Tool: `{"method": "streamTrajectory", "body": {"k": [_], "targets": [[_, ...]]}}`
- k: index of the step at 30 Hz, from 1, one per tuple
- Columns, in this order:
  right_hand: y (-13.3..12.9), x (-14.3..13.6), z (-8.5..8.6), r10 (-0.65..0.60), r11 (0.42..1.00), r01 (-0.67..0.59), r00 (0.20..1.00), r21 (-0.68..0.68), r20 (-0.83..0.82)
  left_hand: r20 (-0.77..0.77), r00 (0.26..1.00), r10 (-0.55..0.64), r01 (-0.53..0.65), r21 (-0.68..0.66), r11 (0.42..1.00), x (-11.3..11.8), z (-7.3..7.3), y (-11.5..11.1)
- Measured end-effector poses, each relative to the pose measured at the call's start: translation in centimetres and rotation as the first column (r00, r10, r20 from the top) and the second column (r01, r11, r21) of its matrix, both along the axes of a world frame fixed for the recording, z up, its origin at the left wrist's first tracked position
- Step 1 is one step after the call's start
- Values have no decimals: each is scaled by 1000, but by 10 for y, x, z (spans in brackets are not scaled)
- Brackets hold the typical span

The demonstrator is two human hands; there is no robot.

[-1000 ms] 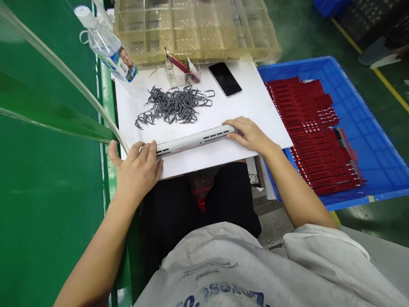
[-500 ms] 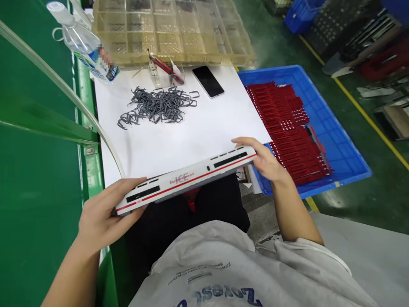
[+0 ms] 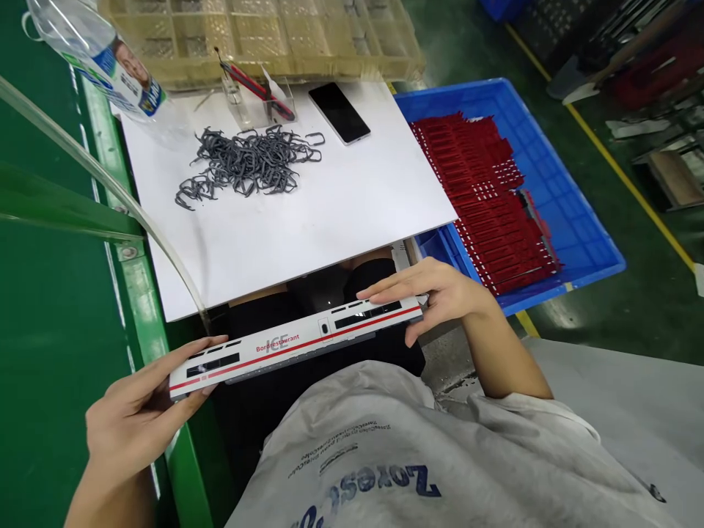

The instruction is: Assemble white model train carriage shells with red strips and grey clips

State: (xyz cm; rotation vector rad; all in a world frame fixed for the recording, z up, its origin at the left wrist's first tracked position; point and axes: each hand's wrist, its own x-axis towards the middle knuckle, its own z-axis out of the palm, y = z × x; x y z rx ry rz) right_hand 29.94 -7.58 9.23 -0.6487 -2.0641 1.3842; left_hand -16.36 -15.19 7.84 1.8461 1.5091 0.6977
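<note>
A white model train car (image 3: 300,339) with a red stripe, dark windows and "ICE Bordrestaurant" lettering is held above my lap, its left end lower in view. My left hand (image 3: 137,400) grips the left end, thumb below and fingers along the top. At the other end, my right hand (image 3: 434,293) is closed round the car, fingers over its roof and thumb underneath. Beyond the car lies a pile of small dark grey plastic clips (image 3: 247,161) on the white board (image 3: 330,213).
A phone (image 3: 339,112), a small clear holder with tools (image 3: 258,95), a water bottle (image 3: 104,62) and a yellowish compartment box (image 3: 264,44) stand farther back. To the right sits a blue crate (image 3: 583,227) of red parts (image 3: 478,191). A clear hose (image 3: 137,213) curves down at left.
Both hands have brought the train car closer to my body and turned its lettered side more toward me. The right hand's fingers have shifted over the roof. The camera view has moved too.
</note>
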Motion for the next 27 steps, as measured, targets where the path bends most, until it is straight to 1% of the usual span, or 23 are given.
{"method": "streamTrajectory", "body": {"k": [2, 5, 9, 10, 12, 14, 16, 17, 19, 22, 24, 27], "targets": [[-3, -1, -1, -16, 1000, 16, 1000, -2, 1, -1, 1000, 0, 0, 16, 1000, 0, 0, -1], [-6, 0, -4, -18, 999, 19, 1000, 41, -21, 41, 999, -9, 7, 60, 998, -1, 1, -2], [-11, 5, -5, -19, 995, 23, 999, 94, -44, 141, 986, -93, 89, 36, 995, -6, 0, -2], [-14, 6, -4, -26, 993, 28, 1000, 110, -13, 172, 977, -123, 113, 63, 992, -6, -1, -1], [-23, 2, 3, -76, 979, 51, 990, 196, 122, 218, 959, -181, 149, 156, 977, -6, -5, 1], [-35, -8, 12, -172, 937, 55, 932, 345, 318, 250, 943, -220, 165, 222, 961, -3, -12, 2], [-45, -24, 16, -267, 876, 5, 837, 481, 478, 276, 933, -231, 178, 206, 962, 3, -18, 2], [-48, -33, 16, -292, 848, -37, 799, 528, 526, 295, 925, -239, 185, 199, 962, 6, -20, 1], [-52, -48, 8, -305, 800, -123, 759, 587, 575, 335, 910, -245, 187, 197, 962, 12, -24, 0], [-51, -60, -10, -307, 743, -210, 737, 636, 602, 364, 903, -227, 170, 183, 968, 16, -25, -3], [-50, -61, -19, -334, 710, -231, 721, 666, 606, 367, 905, -217, 166, 165, 972, 13, -25, -4], [-51, -58, -25, -368, 666, -236, 721, 707, 587, 390, 898, -205, 164, 137, 977, 5, -30, -5]]}}
